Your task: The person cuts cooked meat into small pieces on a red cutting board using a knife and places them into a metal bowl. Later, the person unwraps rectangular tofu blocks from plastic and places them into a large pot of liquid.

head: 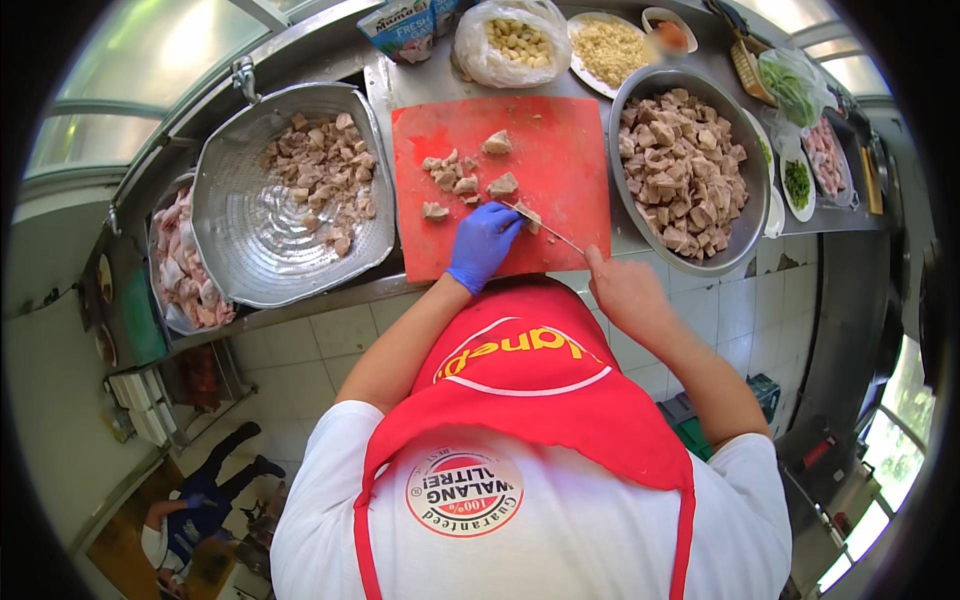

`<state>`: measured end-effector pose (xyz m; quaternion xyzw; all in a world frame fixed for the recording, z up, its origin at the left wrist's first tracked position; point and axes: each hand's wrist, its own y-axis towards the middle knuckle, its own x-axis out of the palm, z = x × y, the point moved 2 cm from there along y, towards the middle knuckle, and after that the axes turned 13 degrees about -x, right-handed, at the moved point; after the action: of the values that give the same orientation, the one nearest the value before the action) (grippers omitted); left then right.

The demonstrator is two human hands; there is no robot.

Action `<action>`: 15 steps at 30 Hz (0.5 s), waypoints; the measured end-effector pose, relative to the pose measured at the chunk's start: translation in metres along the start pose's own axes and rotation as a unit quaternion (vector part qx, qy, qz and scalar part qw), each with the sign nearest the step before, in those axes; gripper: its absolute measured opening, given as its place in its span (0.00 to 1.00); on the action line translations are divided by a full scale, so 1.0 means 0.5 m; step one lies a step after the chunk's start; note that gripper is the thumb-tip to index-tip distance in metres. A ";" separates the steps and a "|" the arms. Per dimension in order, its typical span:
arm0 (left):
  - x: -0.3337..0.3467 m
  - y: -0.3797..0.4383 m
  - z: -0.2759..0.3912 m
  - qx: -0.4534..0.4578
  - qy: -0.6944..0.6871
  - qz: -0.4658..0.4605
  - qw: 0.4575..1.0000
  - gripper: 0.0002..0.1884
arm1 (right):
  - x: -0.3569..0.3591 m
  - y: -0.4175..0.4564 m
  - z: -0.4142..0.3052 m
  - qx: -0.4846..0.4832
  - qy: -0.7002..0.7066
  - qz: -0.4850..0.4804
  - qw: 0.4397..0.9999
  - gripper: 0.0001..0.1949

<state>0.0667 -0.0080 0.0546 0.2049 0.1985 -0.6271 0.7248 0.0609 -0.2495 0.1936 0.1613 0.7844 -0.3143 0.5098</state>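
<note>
A red cutting board (570, 142) lies before me with several chunks of cooked meat (446, 172) on its left and middle. My left hand (486, 238), in a blue glove, has its fingertips at a chunk of meat (529, 217) near the board's front. Whether the fingers grip that chunk or only rest against it, I cannot tell. My bare right hand (626, 289) is closed around the handle of a knife (553, 232); the blade slants up and left, its tip beside the left fingers.
Left stands a perforated metal basin (247, 247) with meat pieces; beyond it, a tray of raw meat (184, 262). Right is a metal bowl (622, 191) heaped with meat chunks. Behind are a bag of peeled garlic (517, 43) and a plate of chopped garlic (609, 51). A person (196, 517) is at lower left.
</note>
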 end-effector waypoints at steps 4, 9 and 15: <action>0.006 -0.002 -0.003 -0.041 -0.012 -0.006 0.999 0.07 | -0.010 0.022 0.013 -0.026 -0.005 -0.013 1.000 0.06; 0.012 -0.008 -0.013 -0.093 -0.039 -0.031 0.994 0.06 | 0.051 0.120 0.029 -0.042 0.044 0.000 0.998 0.08; 0.010 -0.007 -0.011 -0.049 -0.005 -0.019 0.999 0.06 | 0.153 0.161 0.055 -0.011 0.116 0.041 0.992 0.14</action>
<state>0.0638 -0.0096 0.0473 0.1623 0.2298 -0.6307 0.7232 0.0936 -0.2121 0.0906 0.2229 0.8343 -0.2636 0.4299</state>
